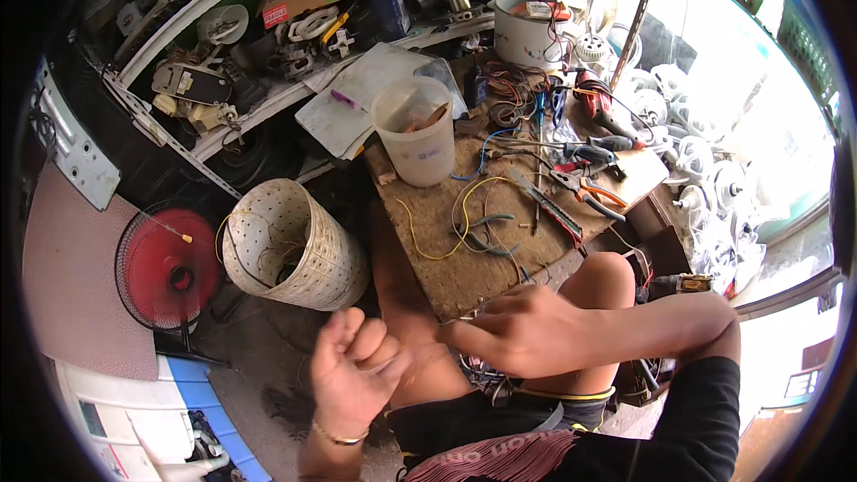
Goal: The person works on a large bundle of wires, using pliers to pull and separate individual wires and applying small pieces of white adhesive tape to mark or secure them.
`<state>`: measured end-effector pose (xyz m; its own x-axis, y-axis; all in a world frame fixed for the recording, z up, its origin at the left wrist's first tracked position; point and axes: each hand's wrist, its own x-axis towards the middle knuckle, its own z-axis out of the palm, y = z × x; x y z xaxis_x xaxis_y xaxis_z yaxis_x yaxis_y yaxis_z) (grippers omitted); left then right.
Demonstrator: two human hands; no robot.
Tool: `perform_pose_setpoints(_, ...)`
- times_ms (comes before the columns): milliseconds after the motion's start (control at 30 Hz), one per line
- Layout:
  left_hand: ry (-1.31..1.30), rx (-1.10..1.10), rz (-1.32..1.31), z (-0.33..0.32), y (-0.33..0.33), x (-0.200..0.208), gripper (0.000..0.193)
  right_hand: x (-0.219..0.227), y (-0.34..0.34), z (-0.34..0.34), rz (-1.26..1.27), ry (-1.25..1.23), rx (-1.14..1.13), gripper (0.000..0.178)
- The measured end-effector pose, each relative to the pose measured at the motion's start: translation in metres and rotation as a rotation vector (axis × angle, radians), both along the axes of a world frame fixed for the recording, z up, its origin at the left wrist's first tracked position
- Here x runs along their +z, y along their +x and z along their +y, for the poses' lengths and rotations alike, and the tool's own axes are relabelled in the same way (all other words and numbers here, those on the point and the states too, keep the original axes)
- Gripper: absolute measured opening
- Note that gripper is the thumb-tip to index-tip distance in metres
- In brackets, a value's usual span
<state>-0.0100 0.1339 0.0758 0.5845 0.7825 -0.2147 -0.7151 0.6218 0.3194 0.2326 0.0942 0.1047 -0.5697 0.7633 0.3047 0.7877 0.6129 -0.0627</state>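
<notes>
My left hand [357,373] is raised above my lap. Its fingers are curled in and the thumb is pressed near them; whatever they may pinch is too small to make out. Across from it my right hand [522,330] is closed, knuckles up, at the near edge of the wooden board [446,259]. The right fingertips point toward the left hand, and what they hold is hidden. Below the right hand, a small part with metal and wires [486,377] shows partly in my lap. Yellow wire [436,257] and cutting pliers [486,234] lie on the board beyond.
A translucent plastic tub [418,147] stands on the board's far left. Orange-handled pliers [589,192], a utility knife [549,205] and a red power tool [607,105] lie to the right. A perforated white basket [326,254] and a red fan [165,254] stand at left.
</notes>
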Motion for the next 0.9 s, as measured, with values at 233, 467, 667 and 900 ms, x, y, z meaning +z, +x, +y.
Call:
perform_pose_setpoints(233, 0.09, 0.512, 0.171, 0.029, -0.067, -0.014, 0.034, -0.04, 0.037, 0.0, 0.381, -0.842, -0.043, 0.031)
perform_pose_setpoints(467, -0.015, 0.239, -0.392, 0.033, 0.01, -0.022, 0.034, -0.051, -0.006, 0.008, 0.913, -0.797, -0.039, 0.028)
perform_pose_setpoints(667, -0.047, 0.173, -0.601, 0.028, 0.035, -0.027, 0.034, -0.07, -0.038, 0.014, 1.06, -0.335, -0.077, 0.024)
perform_pose_setpoints(900, 0.067, 0.291, -0.326, 0.025, 0.029, -0.043, 0.035, -0.075, -0.029, 0.016, 1.849, -0.519, 0.037, 0.007)
